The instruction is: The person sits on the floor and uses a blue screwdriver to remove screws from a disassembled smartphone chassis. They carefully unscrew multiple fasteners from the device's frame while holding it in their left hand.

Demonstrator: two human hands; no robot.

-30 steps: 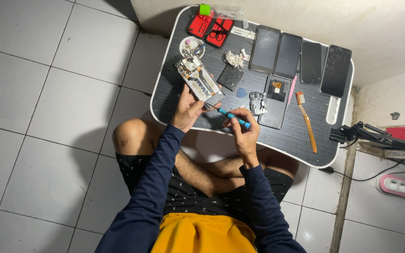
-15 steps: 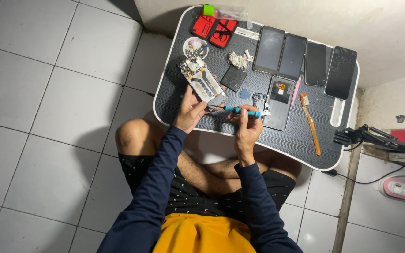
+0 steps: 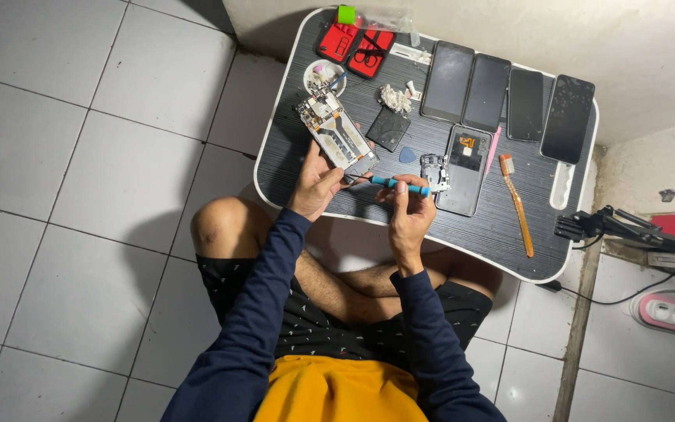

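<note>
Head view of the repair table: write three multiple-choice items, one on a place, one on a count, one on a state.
1. Where does the orange-handled brush lie?
A. right of the opened phone by the screwdriver
B. inside the red case
C. on the floor tiles

2. How many dark phones or screens lie in the row along the table's far edge?
A. two
B. four
C. six

3. What does the right hand hold?
A. nothing
B. a white dish
C. the blue screwdriver

Answers:
1 A, it lies on the table right of the opened phone.
2 B, four dark slabs lie side by side.
3 C, its fingers close on the blue handle, tip toward the phone frame that the left hand steadies.
</note>
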